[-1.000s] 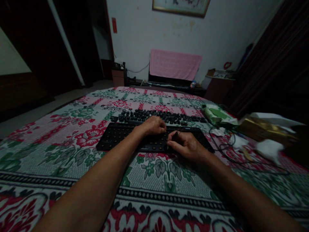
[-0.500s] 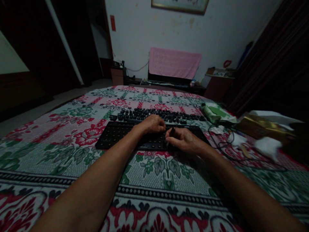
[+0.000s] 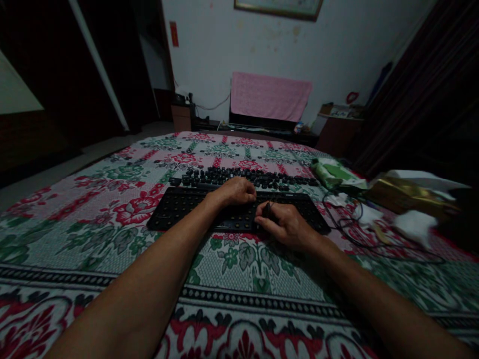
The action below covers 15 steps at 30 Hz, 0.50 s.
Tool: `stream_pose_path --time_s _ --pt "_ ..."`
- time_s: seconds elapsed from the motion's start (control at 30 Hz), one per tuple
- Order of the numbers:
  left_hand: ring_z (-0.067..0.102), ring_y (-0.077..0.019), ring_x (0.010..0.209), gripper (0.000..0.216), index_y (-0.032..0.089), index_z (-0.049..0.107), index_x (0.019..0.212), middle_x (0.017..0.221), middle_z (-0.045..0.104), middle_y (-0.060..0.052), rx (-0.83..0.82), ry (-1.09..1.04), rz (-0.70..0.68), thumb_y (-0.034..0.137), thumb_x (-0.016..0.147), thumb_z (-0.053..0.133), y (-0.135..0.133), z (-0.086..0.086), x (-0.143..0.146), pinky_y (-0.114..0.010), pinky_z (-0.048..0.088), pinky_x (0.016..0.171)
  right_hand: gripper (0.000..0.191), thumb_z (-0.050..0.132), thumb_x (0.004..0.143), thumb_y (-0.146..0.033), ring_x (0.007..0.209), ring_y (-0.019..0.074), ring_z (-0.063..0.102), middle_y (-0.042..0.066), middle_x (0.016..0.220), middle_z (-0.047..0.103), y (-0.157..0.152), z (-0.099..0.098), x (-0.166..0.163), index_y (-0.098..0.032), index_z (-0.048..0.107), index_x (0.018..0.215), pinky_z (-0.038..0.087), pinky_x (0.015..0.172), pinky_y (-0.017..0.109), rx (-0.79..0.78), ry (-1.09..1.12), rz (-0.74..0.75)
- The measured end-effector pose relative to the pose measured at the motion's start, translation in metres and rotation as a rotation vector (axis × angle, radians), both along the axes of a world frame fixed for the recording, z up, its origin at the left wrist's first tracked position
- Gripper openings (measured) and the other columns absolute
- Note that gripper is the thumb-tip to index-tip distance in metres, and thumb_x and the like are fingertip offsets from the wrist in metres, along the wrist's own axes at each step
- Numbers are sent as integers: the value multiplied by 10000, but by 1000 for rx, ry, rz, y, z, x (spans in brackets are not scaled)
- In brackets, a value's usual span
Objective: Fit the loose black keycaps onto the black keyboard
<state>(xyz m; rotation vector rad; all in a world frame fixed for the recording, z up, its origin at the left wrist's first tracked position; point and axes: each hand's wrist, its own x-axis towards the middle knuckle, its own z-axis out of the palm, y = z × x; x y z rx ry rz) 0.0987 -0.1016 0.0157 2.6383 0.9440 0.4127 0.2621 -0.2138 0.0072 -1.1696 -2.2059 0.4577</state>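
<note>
A black keyboard [image 3: 232,224] with its keycaps off lies on the patterned bedspread, bare key posts showing in rows. Resting on its middle is my left hand [image 3: 236,191], back upward and fingers curled down; whatever they hold, if anything, is hidden. My right hand [image 3: 282,222] pinches a short dark-handled tool [image 3: 267,209] over the keyboard's front edge, right of the middle. The tool's tip is too dark to make out. Just behind the keyboard, many loose black keycaps [image 3: 220,174] are spread in a long band.
On the right lie a green and white packet [image 3: 335,174], a gold box [image 3: 400,192], crumpled white tissue [image 3: 415,227] and a looped black cable [image 3: 348,234]. The flowered bedspread [image 3: 123,249] runs under everything. A pink towel [image 3: 270,97] hangs at the far wall.
My right hand has turned and shifted slightly, and the tool in it has tilted. My left hand stays in the same place on the keyboard.
</note>
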Motion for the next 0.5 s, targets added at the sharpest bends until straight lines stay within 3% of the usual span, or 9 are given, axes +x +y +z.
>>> stream_pose_path --time_s 0.2,0.3,0.5 --pt "585 -122 695 243 178 719 847 737 691 0 -16 -4 -6 257 728 522 0 1 0 -190 385 619 220 531 819 -385 615 113 547 11 713 616 14 -1 7 -169 564 803 433 579 224 -245 383 -160" --pt "579 -122 694 244 165 718 845 737 686 -1 -81 -50 -8 265 720 534 2 0 -1 -197 385 614 257 563 796 -421 622 109 563 27 745 637 17 -1 12 -165 575 805 465 589 227 -325 474 -212" --pt "457 -74 479 304 140 682 711 569 602 6 -566 -108 5 429 714 586 -5 9 -2 -201 331 476 309 605 753 -472 720 124 612 38 845 651 17 -7 13 -182 545 841 531 636 250 -378 686 -296"
